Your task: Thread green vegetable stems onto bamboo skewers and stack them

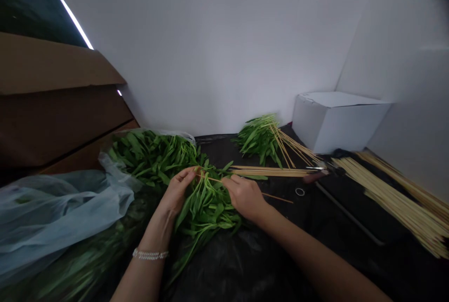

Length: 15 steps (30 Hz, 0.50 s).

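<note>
My right hand (243, 194) is closed around a thin bamboo skewer (211, 179), whose other end sticks out past the hand to the right. My left hand (181, 184) pinches the stem of a leafy green at the skewer's left end. Several green stems hang at the skewer between the hands; how many are pierced I cannot tell. Below both hands lies a loose heap of long-leaved greens (210, 213). Just beyond my right hand, a row of bare skewers (270, 171) rests on the black plastic sheet (259, 264).
Left stands a clear plastic bag (80, 213) beside more greens (150, 152), with a cardboard box (59, 119) behind. At the back lie skewered greens (261, 138). Rightward are scissors (315, 176), a dark flat device (372, 208), a skewer bundle (393, 199) and a white box (340, 119).
</note>
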Tool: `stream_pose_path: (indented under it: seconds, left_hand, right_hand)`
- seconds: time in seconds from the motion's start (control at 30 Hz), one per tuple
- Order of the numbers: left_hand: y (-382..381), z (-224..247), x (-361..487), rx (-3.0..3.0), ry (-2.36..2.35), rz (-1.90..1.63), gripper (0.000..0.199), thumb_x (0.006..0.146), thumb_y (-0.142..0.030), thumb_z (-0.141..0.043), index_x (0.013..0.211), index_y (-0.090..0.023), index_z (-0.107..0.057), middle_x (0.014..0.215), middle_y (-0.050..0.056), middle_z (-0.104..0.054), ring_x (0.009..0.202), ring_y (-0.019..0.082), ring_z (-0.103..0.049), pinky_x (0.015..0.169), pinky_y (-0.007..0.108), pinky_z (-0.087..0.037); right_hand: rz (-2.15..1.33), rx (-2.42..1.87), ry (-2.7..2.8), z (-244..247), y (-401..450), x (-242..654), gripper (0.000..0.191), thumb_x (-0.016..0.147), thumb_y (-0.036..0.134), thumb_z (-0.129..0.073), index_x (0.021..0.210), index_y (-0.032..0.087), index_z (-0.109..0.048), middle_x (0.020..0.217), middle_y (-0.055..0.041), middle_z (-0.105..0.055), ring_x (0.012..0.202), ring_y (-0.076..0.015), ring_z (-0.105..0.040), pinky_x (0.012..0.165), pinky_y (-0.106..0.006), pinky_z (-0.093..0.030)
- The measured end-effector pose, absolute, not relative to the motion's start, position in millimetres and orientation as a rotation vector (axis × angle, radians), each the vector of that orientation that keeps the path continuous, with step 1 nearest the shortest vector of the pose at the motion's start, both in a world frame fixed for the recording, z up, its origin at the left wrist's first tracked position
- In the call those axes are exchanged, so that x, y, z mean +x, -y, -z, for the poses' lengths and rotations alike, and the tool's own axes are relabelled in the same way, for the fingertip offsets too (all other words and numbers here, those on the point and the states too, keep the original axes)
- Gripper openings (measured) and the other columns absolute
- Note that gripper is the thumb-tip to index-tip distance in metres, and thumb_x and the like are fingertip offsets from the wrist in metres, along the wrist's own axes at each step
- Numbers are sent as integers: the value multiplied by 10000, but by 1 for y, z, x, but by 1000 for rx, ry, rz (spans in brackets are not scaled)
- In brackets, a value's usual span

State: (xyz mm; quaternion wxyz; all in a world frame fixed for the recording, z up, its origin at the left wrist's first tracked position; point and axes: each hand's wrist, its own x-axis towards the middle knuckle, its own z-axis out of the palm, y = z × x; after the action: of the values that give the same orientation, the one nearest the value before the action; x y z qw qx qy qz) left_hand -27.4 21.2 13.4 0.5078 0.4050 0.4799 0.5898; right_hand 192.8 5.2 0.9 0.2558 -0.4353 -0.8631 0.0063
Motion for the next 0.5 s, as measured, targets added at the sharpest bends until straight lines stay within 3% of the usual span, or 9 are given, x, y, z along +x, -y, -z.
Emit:
stream_pose_path:
  seconds: [0.2, 0.5]
  left_hand:
    - [-24, -9, -32, 962, -1171, -1417, 355, 513, -370, -903, 732, -142, -742, 693, 25, -732, 616, 129, -645, 679, 240, -516]
    - [-20, -11, -24, 992, -1161, -1377, 419, 535, -416, -885, 819, -145, -738, 721, 35, -740, 638, 153, -658, 685, 264, -517]
  right_hand:
    - [-28, -1202, 2342, -1, -7, 193, 318, 958, 161, -408, 1187, 224, -620, 959, -46, -660, 833, -162, -614, 692, -244, -393]
    - [41, -1164, 2335, 1, -6, 192, 333, 943, 130, -419, 1195, 212, -620, 940, -42, -667, 824, -161, -623, 681, -249, -397]
